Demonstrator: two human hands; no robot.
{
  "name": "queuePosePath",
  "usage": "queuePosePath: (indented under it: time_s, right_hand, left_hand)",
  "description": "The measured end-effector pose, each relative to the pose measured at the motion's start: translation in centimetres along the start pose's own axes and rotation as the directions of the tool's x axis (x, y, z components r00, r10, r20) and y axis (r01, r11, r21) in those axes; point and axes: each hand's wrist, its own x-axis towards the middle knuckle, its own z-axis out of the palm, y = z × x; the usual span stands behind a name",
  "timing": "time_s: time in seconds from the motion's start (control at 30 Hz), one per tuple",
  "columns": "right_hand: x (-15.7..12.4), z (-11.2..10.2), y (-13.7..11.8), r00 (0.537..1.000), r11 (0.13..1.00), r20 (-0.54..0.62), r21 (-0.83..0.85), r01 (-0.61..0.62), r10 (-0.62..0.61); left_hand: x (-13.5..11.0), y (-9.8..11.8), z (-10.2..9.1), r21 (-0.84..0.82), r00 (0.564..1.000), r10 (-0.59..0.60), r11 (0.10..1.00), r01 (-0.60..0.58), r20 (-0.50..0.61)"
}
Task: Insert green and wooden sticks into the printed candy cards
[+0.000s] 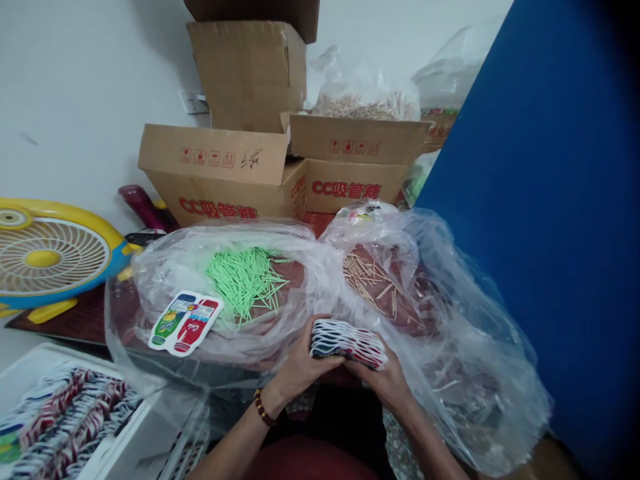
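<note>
Between my two hands is a stack of printed packets [347,343], its white wavy edges facing up. My left hand [305,357] wraps round the left end of the stack, and my right hand [383,373] grips the right end. Both thumbs press along the near side. Beyond my left hand, a heap of green sticks [247,280] lies in an open clear plastic bag [165,260]. One packet with green and red bottle shapes [185,323] lies on that bag. Farther right, brown sticks [367,277] lie in a second clear bag [465,373].
At lower left stands a white crate [130,433] holding rows of similar packets. A yellow and blue fan [55,257] is at the left. Cardboard boxes [215,180] line the back, with a bag of pale sticks [365,100] behind. A blue panel [540,233] closes the right side.
</note>
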Motion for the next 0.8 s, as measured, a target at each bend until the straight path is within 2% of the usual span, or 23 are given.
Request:
queuePosePath:
  time_s: [0.1,0.33,0.47,0.57,0.67,0.73,0.8]
  right_hand:
    - [-0.3,-0.1,-0.4,1.0,0.999,0.028,-0.034,0.012,-0.011]
    - [-0.3,-0.3,1.6,0.994,0.999,0.104,-0.039,0.038,-0.033]
    - [0.4,0.0,1.4,0.993,0.998,0.106,-0.026,0.055,-0.052]
    - [0.7,0.4,-0.2,0.993,0.998,0.107,-0.039,0.047,-0.043]
    - [1.0,0.8,-2.8,0.99,0.985,0.131,-0.159,0.069,-0.048]
    - [1.4,1.1,-4.7,0.988,0.951,0.152,-0.298,0.086,-0.041]
    - [2.0,1.5,-6.6,0.983,0.899,0.178,-0.42,0.122,-0.051]
  left_hand:
    - [-0.2,0.1,-0.2,0.002,1.0,-0.008,1.0,0.008,-0.003]
    - [0.2,-2.5,-0.8,-0.005,1.0,0.014,1.0,-0.014,0.001]
    - [0.4,-2.4,-1.0,-0.06,1.0,-0.003,0.998,0.003,-0.012]
    - [0.2,-1.3,-1.3,-0.177,1.0,-0.001,0.984,0.002,0.001]
    - [-0.4,0.0,-1.6,-0.254,0.999,0.034,0.966,-0.036,-0.013]
    - [-1.5,0.8,-1.9,-0.268,0.997,0.035,0.962,-0.051,-0.062]
    - [-3.3,1.4,-2.5,-0.257,0.986,0.002,0.965,-0.045,-0.164]
